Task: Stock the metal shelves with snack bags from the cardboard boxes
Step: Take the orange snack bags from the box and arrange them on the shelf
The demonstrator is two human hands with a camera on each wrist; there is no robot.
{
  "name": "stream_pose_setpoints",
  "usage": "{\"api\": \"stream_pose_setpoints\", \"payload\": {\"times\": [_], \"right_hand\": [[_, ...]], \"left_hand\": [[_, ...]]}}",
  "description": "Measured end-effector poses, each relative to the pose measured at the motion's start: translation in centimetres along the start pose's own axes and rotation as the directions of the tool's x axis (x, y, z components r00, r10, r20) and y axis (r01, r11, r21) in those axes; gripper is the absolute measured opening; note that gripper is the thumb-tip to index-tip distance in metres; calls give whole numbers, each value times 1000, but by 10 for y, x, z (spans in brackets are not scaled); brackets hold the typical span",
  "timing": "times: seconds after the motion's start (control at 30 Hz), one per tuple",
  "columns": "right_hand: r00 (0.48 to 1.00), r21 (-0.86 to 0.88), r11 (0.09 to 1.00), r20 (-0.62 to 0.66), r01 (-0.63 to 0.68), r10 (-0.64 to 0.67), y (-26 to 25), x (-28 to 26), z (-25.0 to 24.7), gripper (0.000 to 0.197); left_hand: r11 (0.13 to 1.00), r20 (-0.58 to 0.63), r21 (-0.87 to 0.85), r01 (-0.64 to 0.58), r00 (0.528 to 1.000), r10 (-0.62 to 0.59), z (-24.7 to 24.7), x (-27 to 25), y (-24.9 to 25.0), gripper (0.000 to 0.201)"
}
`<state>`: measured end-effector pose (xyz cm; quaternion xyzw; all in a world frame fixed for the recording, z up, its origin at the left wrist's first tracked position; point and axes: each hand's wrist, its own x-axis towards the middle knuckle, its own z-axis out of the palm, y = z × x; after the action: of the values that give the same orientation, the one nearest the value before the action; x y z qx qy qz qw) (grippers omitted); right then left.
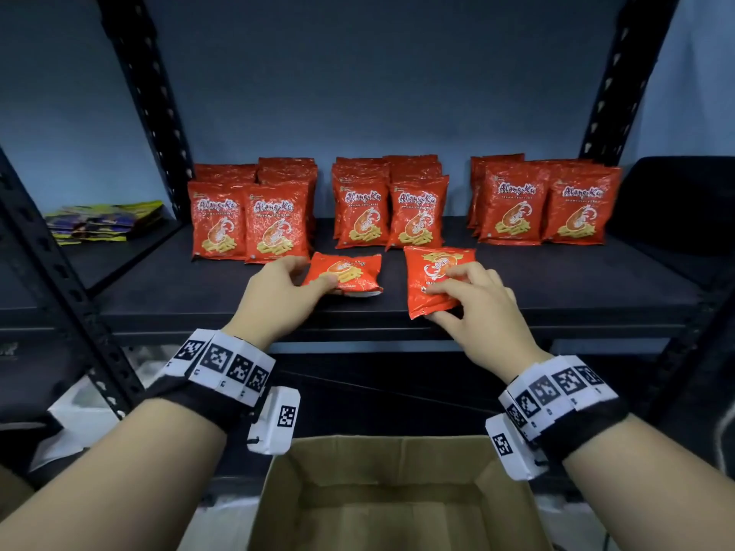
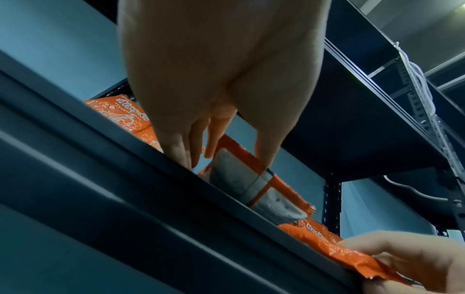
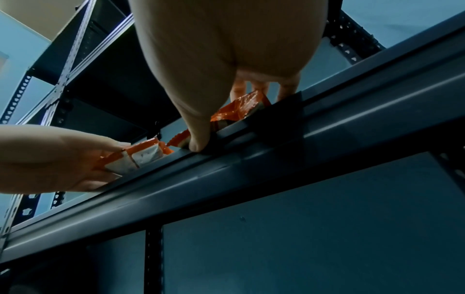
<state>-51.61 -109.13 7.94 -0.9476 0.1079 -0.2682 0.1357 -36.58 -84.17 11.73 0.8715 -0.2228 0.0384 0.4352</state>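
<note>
Red bags (image 1: pixel 346 272) pinched, both hands (image 1: pixel 274 296) outstretched

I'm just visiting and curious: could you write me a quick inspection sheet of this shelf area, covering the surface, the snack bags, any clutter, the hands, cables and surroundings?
Surface: dark metal shelf, bags standing at the back, front strip mostly bare.
Job's things: three groups of upright red snack bags; two more lying near the front edge, left bag and right bag; open cardboard box below.
Clutter: flat stack of purple-yellow packets on the neighbouring shelf.
Hands: left hand grips the left bag; right hand pinches the right bag.
Cables: white cables along the rack's upper frame.
Surroundings: blue wall, black perforated uprights.
</note>
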Motion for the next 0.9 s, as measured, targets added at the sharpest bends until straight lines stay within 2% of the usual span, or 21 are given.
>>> {"api": "stream_pose_setpoints", "payload": {"times": [0.13,0.3,0.33,0.4,0.47,0.6,0.7,0.77,0.83,0.9], "right_hand": [[990,15,999,-136,39,-36,-6,1,-8,19],[945,197,976,-326,90,-21,-28,7,-36,12],[932,236,967,-362,96,-4,-32,9,-42,11],[923,356,931,-381,86,61,-41,10,-53,24],[921,465,883,-370,68,124,-51,9,-63,37],[937,634,773,-274,5,219,-59,11,-61,44],[945,788,608,-119,-96,304,-63,14,-55,47],[947,829,534,-14,-168,320,-63,14,-50,51],[950,798,567,24,-206,312,-60,14,-46,62],[956,735,650,-6,-196,295,-60,12,-44,69]], "left_hand": [[997,-38,21,-68,997,69,-3,-8,6,65],[982,-152,-66,-174,975,163,-7,-17,22,48],[976,-158,-88,-197,971,182,-7,-19,25,45],[959,-162,-147,-242,962,218,-5,-20,32,37],[940,-142,-222,-259,962,232,-3,-21,38,31],[905,-17,-363,-221,973,231,0,-24,47,19],[853,31,-492,-175,975,218,2,-31,56,28],[814,-5,-555,-171,979,202,2,-33,59,27],[812,-88,-553,-185,982,165,0,-32,58,26],[863,-164,-462,-204,976,143,-1,-31,55,29]]}}
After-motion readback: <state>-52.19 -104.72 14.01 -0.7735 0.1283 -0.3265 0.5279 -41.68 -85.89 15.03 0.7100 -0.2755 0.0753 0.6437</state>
